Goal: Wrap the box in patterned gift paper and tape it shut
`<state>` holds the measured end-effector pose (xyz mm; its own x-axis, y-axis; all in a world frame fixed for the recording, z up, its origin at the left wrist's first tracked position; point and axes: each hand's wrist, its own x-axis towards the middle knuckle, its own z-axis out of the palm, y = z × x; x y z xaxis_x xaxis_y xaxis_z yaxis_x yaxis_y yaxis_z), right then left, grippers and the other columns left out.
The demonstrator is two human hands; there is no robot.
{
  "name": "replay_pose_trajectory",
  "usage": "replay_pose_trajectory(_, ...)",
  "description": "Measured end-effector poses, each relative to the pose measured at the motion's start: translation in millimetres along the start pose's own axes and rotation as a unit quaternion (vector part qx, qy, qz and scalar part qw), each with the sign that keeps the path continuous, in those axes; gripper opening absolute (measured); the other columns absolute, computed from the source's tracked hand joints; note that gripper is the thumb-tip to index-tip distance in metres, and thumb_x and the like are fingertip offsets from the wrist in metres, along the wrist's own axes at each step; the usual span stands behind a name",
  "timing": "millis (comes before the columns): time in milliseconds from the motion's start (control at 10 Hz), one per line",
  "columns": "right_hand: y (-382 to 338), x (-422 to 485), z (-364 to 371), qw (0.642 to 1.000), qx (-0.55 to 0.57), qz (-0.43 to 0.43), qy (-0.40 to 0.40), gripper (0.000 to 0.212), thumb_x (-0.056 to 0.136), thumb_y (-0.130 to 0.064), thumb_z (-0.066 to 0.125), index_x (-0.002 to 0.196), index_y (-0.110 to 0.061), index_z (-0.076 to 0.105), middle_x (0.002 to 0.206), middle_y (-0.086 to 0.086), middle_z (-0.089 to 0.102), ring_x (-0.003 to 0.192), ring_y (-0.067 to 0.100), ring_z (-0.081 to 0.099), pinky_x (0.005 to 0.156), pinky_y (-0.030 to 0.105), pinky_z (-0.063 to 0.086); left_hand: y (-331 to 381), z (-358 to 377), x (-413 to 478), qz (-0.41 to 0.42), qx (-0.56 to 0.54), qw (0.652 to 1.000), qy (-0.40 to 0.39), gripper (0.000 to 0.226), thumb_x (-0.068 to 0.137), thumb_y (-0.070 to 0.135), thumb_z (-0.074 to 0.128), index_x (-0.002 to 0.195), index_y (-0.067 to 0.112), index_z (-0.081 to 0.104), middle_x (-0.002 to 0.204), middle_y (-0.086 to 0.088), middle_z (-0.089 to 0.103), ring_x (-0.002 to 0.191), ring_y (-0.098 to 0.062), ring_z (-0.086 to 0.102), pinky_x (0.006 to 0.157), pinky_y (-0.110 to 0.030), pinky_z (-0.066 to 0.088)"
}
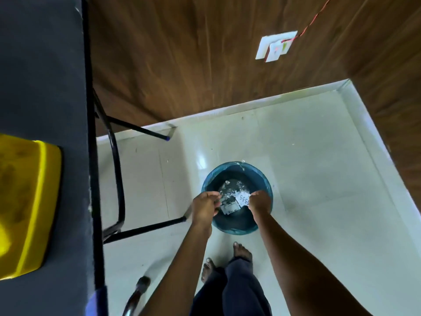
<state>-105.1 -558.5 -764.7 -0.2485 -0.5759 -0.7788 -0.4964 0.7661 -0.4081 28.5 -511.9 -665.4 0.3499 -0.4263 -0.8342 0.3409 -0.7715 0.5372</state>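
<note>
One person is standing over one round blue waste bin (237, 171), which is sitting on the floor at 5 o'clock from the middle. Two hands are reaching over its opening. The left hand (205, 206) is curling its fingers and pinching a crumpled shiny scrap (224, 195). The right hand (259, 202) is pinching one white printed scrap (242, 199) with digits on it. One more grey-white piece (229, 208) is hanging between the hands, and I cannot tell which hand is carrying it. The hands and forearms are covering part of the bin's rim and of what is inside.

The floor (307, 156) is showing pale glossy tiles with a white skirting. Two wood-panelled walls (182, 53) are meeting in a corner at 2 o'clock.

One dark tabletop (41, 65) is running along the left edge, from 11 to 7 o'clock. On it, at 8 o'clock, one yellow box-like thing (25, 201) with faint dark marks is lying. It is blurred, so I cannot tell whether this is the box in its paper. One black metal frame (119, 179) is standing under the tabletop, just left of the bin.

At 1 o'clock one white socket plate (276, 45) is sitting on the wall, with one red wire (319, 15) going up from it. At 6 o'clock two bare feet (242, 250) and dark trousers (234, 293) are showing.
</note>
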Motion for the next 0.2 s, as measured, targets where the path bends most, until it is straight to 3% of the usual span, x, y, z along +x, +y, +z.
replay_pose_trajectory(100, 12, 32, 19, 0.997, -0.067, -0.024, 0.006, 0.021, 0.090, -0.001, 0.045, 0.100, 0.002, 0.063, 0.103, 0.021, 0.065, 0.107, 0.033, 0.060, 0.073, 0.029, 0.045, -13, 0, 21, 0.001, -0.008, 1.000, 0.016, 0.025, 0.091, 0.003, 0.046, 0.075, 0.015, 0.060, 0.084, -0.005, 0.064, 0.077, -0.017, 0.058, 0.070, -0.026, 0.044)
replay_pose_trajectory(200, 17, 46, 31, 0.997, -0.078, -0.017, 0.001, 0.024, 0.091, -0.002, 0.045, 0.104, 0.004, 0.064, 0.107, 0.019, 0.066, 0.106, 0.032, 0.061, 0.079, 0.028, 0.047, -18, -2, 35, 0.007, -0.009, 1.000, 0.023, 0.025, 0.091, 0.004, 0.046, 0.075, 0.015, 0.061, 0.084, -0.003, 0.065, 0.080, -0.017, 0.059, 0.073, -0.025, 0.045)
